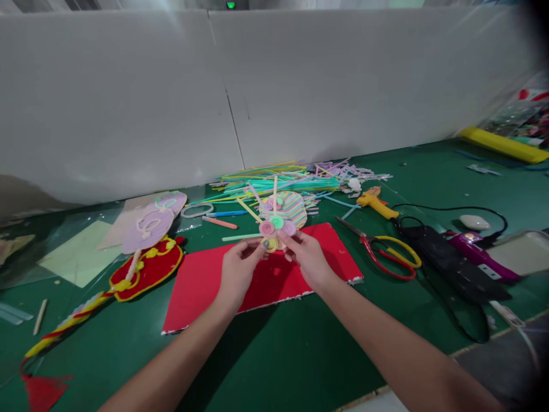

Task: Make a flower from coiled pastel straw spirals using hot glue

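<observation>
A flower-like piece of round pastel coils point(277, 227) in pink, green, purple and yellow is between my two hands, above a red board point(197, 286). My left hand point(240, 268) pinches its lower left side by the yellow coil. My right hand point(309, 258) grips its lower right side, near the purple coil. Thin pastel stems rise behind the coils; whether they join the piece I cannot tell. Just behind it lies a striped, scalloped pad point(295, 209) with small coils on it.
Pastel stems point(283, 182) are heaped along the white partition point(128, 103). To the right lie scissors point(386, 257), a yellow glue gun point(377, 205), and a black power strip point(450, 263) with cords. A lilac fan-shaped piece point(150, 223) and a red one with a braided handle point(150, 269) lie left.
</observation>
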`<state>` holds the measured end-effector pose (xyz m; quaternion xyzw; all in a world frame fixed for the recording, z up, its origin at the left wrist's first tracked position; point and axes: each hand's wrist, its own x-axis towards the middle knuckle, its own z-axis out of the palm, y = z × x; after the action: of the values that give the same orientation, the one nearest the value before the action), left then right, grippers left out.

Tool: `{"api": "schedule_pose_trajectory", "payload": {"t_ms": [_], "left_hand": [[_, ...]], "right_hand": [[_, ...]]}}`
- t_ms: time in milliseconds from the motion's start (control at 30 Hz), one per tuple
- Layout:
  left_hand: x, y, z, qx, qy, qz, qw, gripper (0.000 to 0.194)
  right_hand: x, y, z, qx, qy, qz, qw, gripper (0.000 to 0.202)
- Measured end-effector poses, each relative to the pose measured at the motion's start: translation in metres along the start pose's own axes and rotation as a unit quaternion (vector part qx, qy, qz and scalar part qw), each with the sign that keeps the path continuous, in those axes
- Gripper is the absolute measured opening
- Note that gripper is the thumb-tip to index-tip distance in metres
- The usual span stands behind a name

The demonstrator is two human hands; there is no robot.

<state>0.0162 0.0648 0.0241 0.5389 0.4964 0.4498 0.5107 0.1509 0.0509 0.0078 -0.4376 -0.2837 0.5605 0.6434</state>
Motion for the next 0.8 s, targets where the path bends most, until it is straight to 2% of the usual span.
{"api": "schedule_pose_trajectory", "payload": {"t_ms": [167,267,467,667,800], "left_hand": [[-0.002,0.004,0.002,-0.018,-0.028,-0.013,0.999,0.030],[-0.002,0.004,0.002,-0.007,-0.024,-0.013,1.000,0.029],[-0.001,0.004,-0.002,0.027,-0.015,-0.007,1.000,0.028],[0.000,0.011,-0.004,0.069,-0.079,-0.035,0.994,0.028],[0.002,0.009,-0.006,0.054,-0.059,-0.039,0.996,0.027]], "right_hand": [[0.000,-0.003,0.000,-0.040,0.014,-0.017,0.999,0.028],[-0.001,-0.005,0.001,-0.055,0.014,-0.014,0.998,0.029],[-0.002,-0.005,-0.001,-0.067,-0.021,-0.001,0.998,0.032],[0.000,-0.010,-0.006,-0.125,-0.031,-0.009,0.992,0.034],[-0.001,-0.011,-0.005,-0.119,-0.032,-0.013,0.992,0.033]]}}
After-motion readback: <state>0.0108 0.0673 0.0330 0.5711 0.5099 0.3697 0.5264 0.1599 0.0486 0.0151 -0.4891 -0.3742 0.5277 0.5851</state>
